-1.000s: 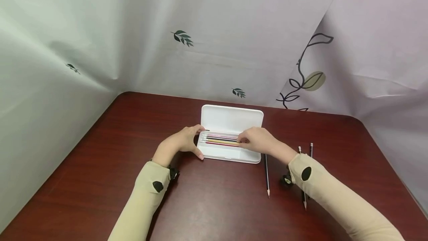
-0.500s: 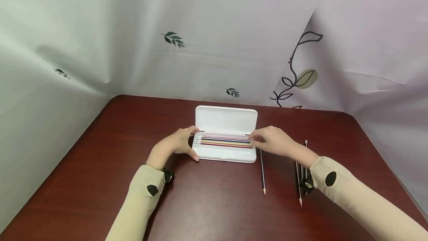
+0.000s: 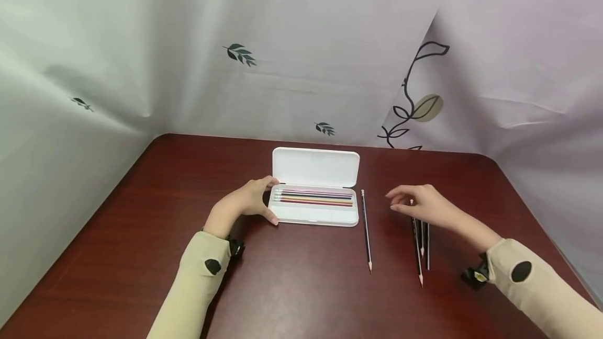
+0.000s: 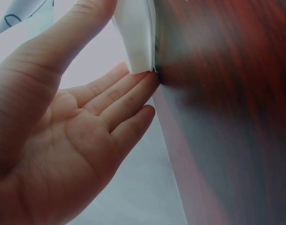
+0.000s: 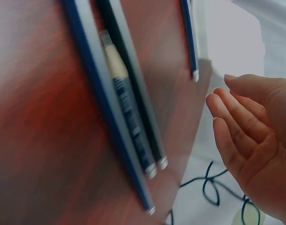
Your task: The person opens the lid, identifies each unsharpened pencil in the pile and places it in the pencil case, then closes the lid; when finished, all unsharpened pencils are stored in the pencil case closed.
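A white pencil case [image 3: 313, 217] stands with its lid up on the table. Inside lie several pencils [image 3: 313, 199] side by side, their eraser ends to the left. My left hand [image 3: 242, 204] holds the case's left end, thumb at the front corner and fingers at the back; the left wrist view shows the fingertips [image 4: 150, 77] against the case end [image 4: 139, 37]. My right hand [image 3: 426, 205] hovers with bent fingers and holds nothing. It is above the eraser ends of three dark pencils [image 3: 418, 250], which also show in the right wrist view [image 5: 129, 117].
Between the case and that group, a single dark pencil [image 3: 367, 234] lies with its point toward me. The dark red table [image 3: 292, 276] meets a pale curtain [image 3: 282, 93] with leaf prints at the back and sides.
My right hand has let go of the pencils in the case and moved right, over the loose pencils. My left hand stays at the case's left end.
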`<state>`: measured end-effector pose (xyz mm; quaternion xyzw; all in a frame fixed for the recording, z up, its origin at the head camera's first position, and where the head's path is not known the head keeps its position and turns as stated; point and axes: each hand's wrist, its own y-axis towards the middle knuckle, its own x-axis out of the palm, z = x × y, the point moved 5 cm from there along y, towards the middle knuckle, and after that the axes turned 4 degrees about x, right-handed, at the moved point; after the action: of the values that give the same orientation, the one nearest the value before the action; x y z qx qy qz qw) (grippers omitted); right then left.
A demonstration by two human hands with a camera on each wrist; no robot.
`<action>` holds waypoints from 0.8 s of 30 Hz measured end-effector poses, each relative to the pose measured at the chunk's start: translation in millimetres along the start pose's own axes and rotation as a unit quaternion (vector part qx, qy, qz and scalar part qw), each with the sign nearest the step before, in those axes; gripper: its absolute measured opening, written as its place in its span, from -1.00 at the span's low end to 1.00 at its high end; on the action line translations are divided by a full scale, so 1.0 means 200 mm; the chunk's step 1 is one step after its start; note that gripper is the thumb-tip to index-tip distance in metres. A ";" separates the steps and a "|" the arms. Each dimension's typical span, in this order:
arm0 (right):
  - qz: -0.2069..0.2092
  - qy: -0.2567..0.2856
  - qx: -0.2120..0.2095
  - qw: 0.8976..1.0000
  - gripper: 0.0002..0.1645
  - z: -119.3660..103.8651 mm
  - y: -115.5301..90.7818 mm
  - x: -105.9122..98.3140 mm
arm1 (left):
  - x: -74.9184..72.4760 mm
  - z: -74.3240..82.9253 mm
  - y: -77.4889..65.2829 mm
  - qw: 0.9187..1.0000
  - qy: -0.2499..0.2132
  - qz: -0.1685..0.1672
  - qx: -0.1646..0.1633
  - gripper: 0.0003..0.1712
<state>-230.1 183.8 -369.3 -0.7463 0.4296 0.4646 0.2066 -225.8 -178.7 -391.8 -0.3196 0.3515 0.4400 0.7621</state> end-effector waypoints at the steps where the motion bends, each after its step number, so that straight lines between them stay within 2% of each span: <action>1: 0.001 0.001 0.002 1.000 -0.73 0.01 -0.02 -0.01 | 0.00 0.00 0.00 1.000 0.001 0.000 -0.001 0.08; 8: 0.034 -0.004 0.011 0.999 -0.75 0.09 -0.18 -0.04 | 0.00 0.00 0.00 1.000 -0.001 -0.003 -0.005 0.09; 11: 0.044 -0.009 0.031 0.999 -0.77 0.13 -0.24 -0.05 | 0.00 0.00 0.00 1.000 0.007 -0.004 -0.001 0.08; 14: 0.042 -0.015 0.065 0.997 -0.80 0.16 -0.29 -0.05 | 0.00 0.00 0.00 1.000 0.006 -0.005 -0.009 0.09; 20: 0.031 -0.011 0.144 0.989 -0.92 0.22 -0.34 -0.04 | 0.00 -0.01 0.00 1.000 -0.001 -0.005 -0.002 0.09; 24: 0.022 0.003 0.190 0.981 -0.81 0.25 -0.36 -0.01 | 0.00 0.00 0.00 1.000 0.000 -0.006 -0.002 0.08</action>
<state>-195.3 259.5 -397.2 -0.6851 0.5275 0.3763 0.3329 -226.5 -178.5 -392.5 -0.3234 0.3484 0.4364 0.7640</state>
